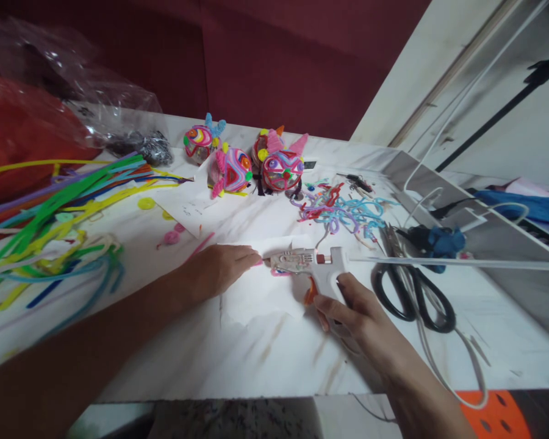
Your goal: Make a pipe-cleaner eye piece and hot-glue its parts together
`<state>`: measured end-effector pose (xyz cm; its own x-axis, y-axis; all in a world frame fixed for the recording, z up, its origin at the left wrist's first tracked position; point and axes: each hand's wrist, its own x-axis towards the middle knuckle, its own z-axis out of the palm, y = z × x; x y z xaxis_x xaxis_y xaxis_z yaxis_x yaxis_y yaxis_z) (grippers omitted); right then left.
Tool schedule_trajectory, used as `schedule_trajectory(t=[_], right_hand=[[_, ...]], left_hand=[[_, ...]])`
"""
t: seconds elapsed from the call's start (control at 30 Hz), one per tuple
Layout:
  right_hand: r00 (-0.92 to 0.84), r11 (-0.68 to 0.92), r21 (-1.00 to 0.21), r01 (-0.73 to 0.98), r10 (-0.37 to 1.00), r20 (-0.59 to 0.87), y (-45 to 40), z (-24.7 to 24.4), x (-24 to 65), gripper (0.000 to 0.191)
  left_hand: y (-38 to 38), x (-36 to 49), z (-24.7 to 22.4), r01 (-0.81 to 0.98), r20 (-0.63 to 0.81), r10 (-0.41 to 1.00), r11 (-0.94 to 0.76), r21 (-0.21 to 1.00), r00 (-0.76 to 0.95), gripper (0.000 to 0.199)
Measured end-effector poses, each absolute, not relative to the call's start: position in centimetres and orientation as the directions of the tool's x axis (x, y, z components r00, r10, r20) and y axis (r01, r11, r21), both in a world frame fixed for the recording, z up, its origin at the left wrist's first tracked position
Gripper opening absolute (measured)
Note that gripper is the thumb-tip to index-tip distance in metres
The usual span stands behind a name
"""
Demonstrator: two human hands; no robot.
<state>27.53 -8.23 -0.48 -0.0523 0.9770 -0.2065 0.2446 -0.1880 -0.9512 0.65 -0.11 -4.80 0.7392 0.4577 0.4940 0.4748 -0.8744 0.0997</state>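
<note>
A white hot glue gun (327,268) with an orange trigger is gripped in my right hand (354,305), its nozzle pointing left. Right at that nozzle, my left hand (222,267) has its fingers pressed together on a small pink piece (258,263), which looks like pipe cleaner and is mostly hidden. Beneath both lies a white sheet of paper (251,299). Partly covered by the gun's barrel is a pink and purple bit of pipe cleaner (281,272). Another pink strip (203,244) shows behind my left wrist.
Several decorated fish-like balls (283,171) stand at the back. Long pipe cleaners (64,201) spread over the left, with cut scraps (343,210) at right of centre. Black-handled scissors (414,299) and a white cord (473,366) lie right, beside a low grey partition (421,177).
</note>
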Motion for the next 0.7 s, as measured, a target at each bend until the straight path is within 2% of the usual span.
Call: schedule_trajectory(t=[0.2, 0.7], right_hand=[[-0.06, -0.185, -0.95, 0.254, 0.977, -0.206, -8.23, -0.32, 27.61, 0.028], [-0.05, -0.18, -0.944, 0.275, 0.978, -0.201, -8.39, -0.73, 28.2, 0.031]], left_hand=[[0.11, 0.54, -5.26, 0.459, 0.524, 0.417, -0.887, 0.056, 0.743, 0.027], [0.04, 0.58, -5.43, 0.476, 0.504, 0.423, -0.879, 0.025, 0.753, 0.031]])
